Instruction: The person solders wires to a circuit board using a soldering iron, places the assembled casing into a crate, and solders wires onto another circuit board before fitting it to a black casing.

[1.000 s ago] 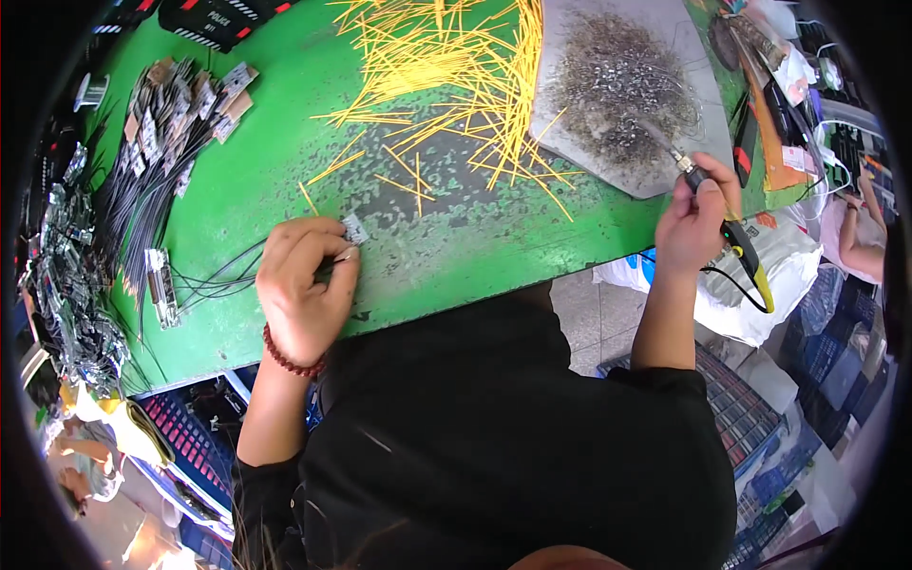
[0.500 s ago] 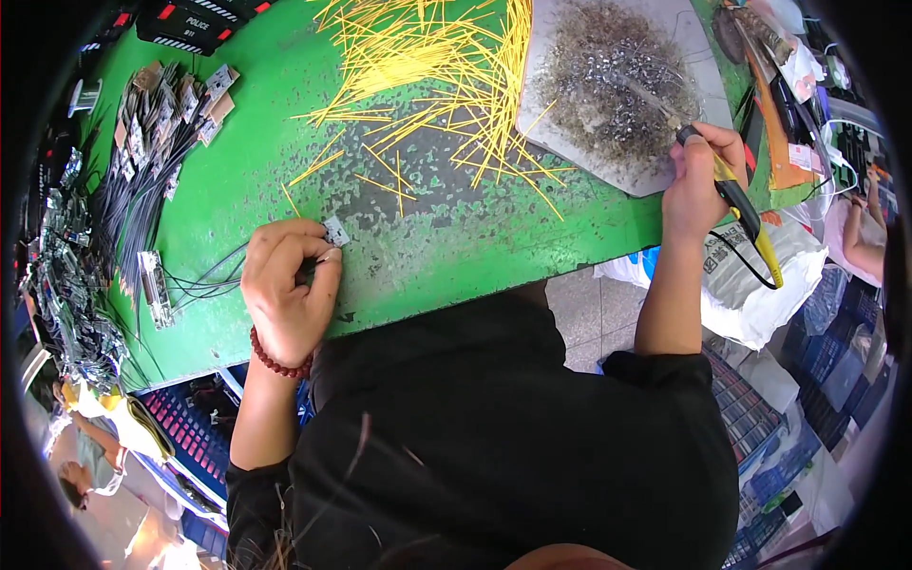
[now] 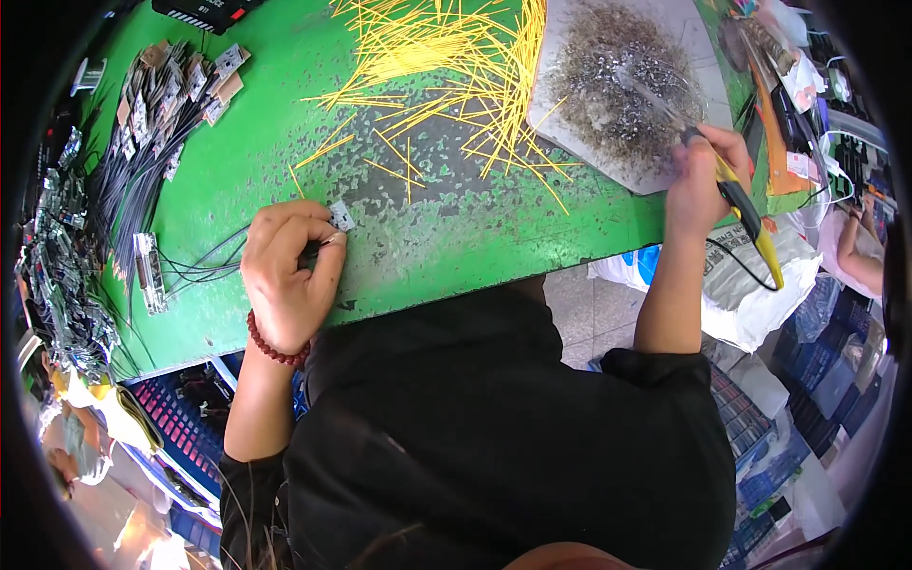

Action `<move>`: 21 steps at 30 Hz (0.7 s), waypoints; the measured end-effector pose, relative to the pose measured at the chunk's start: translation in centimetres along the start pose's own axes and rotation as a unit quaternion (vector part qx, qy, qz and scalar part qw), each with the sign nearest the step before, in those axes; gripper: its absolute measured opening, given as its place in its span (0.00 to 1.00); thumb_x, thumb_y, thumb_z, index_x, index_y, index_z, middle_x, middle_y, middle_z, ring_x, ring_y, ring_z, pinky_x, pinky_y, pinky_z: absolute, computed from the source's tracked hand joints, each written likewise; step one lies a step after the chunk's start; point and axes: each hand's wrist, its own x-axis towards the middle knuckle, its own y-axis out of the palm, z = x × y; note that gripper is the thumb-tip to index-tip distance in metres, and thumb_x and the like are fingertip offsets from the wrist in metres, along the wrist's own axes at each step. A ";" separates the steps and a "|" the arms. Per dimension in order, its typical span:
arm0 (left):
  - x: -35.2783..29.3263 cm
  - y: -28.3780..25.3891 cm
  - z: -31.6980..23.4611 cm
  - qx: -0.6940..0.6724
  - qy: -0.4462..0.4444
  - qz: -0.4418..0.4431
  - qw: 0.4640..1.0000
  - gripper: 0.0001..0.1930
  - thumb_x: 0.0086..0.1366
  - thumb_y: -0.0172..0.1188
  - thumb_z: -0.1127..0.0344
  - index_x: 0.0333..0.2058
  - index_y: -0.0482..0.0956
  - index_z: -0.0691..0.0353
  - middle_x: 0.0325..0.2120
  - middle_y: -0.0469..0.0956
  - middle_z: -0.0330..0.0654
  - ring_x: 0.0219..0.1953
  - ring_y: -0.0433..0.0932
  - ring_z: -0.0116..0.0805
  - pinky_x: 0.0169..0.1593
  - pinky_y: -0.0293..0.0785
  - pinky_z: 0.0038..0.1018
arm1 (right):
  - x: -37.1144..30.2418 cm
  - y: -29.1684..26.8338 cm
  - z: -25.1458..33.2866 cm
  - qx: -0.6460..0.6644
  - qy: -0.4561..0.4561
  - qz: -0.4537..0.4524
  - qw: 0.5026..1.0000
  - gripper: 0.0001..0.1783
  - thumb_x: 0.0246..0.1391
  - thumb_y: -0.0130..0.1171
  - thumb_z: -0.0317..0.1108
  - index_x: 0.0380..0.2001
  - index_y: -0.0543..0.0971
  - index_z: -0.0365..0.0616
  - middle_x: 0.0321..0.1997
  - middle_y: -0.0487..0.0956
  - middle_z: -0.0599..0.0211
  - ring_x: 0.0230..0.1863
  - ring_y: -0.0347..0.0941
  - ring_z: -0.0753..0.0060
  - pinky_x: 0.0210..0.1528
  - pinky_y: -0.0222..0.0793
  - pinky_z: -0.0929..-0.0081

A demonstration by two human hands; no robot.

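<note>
Rests the left hand [image 3: 287,271] on the green surface [image 3: 418,271], left of centre and close to the near edge. Curls its fingers inward, with thumb and forefinger brought together on the near edge of a small pale circuit board [image 3: 341,217]; exact contact partly hidden. Leaves thin black wires [image 3: 201,273] trailing left from this hand toward a narrow silver strip [image 3: 149,275]. Wears a dark red bead bracelet [image 3: 276,350] on the left wrist.

Grips a yellow-and-black soldering iron [image 3: 746,211] at the right, with the fingers of the right hand [image 3: 701,185] wrapped closed around the handle. Points its metal shaft [image 3: 655,102] far and left, over a heap of dark scraps [image 3: 608,57] on a grey board [image 3: 646,180]; cannot tell whether the tip touches. Shows loose yellow sticks [image 3: 423,62] at far centre, and bundled wired boards [image 3: 142,109] at far left.
</note>
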 end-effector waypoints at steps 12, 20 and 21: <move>-0.2 -0.4 0.6 0.000 0.029 -0.009 1.000 0.06 0.47 0.63 0.79 0.23 0.76 0.64 0.30 0.79 0.43 0.35 0.77 0.41 0.40 0.74 0.31 | -1.2 -1.2 0.5 0.112 0.016 -0.002 0.994 0.08 0.45 0.54 0.22 0.32 0.75 0.36 0.28 0.72 0.68 0.24 0.65 0.82 0.27 0.62 0.85; -0.1 0.2 1.5 -0.020 0.071 -0.044 0.996 0.07 0.44 0.64 0.77 0.23 0.76 0.62 0.30 0.80 0.39 0.34 0.78 0.40 0.38 0.75 0.31 | -8.6 6.9 5.0 0.193 0.047 0.306 0.931 0.17 0.44 0.62 0.34 0.36 0.72 0.37 0.34 0.70 0.68 0.31 0.62 0.82 0.34 0.57 0.84; -0.2 0.3 1.6 -0.019 0.067 -0.046 0.997 0.07 0.44 0.64 0.77 0.23 0.76 0.62 0.30 0.80 0.39 0.34 0.78 0.40 0.38 0.75 0.31 | -9.3 8.1 5.5 0.196 0.056 0.319 0.926 0.17 0.45 0.63 0.36 0.35 0.72 0.37 0.32 0.69 0.70 0.30 0.60 0.84 0.32 0.54 0.84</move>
